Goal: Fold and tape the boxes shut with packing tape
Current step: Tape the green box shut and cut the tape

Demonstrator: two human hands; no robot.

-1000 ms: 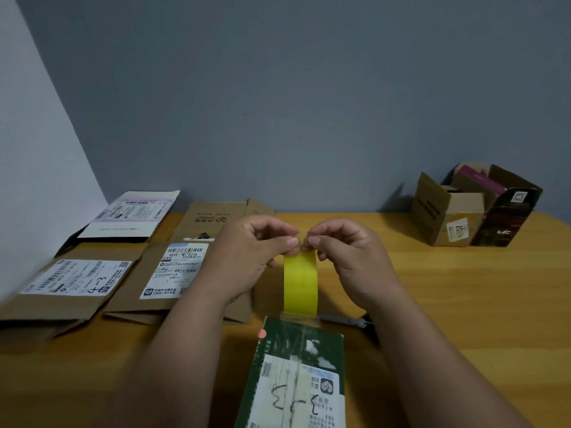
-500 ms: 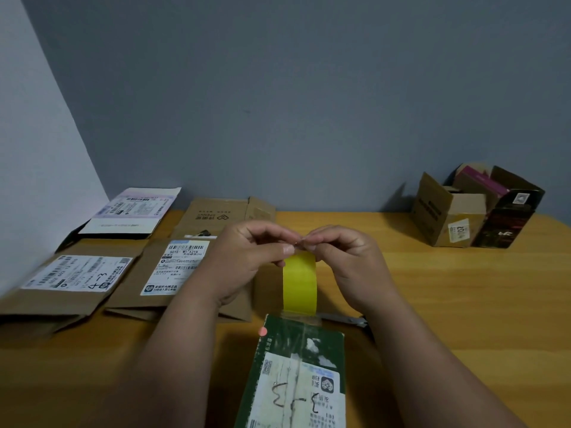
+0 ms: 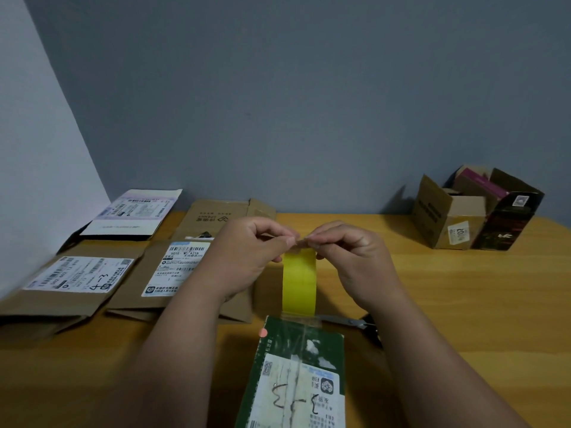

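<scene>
A roll of yellow packing tape (image 3: 299,282) stands on edge just beyond the far end of a dark green box (image 3: 296,372) with a white label, near the table's front. My left hand (image 3: 250,257) and my right hand (image 3: 349,261) meet above the roll, their fingertips pinched together on the tape's top edge. Clear tape runs along the green box's top seam.
Several flattened brown boxes (image 3: 173,273) with shipping labels lie at the left. Scissors (image 3: 358,324) rest on the wooden table (image 3: 463,304) right of the roll. An open brown box (image 3: 448,217) and a dark box (image 3: 506,223) stand at the back right.
Both hands stay pinched at the top of the roll, with the fingertips drawn slightly closer together. The roll and green box have not moved.
</scene>
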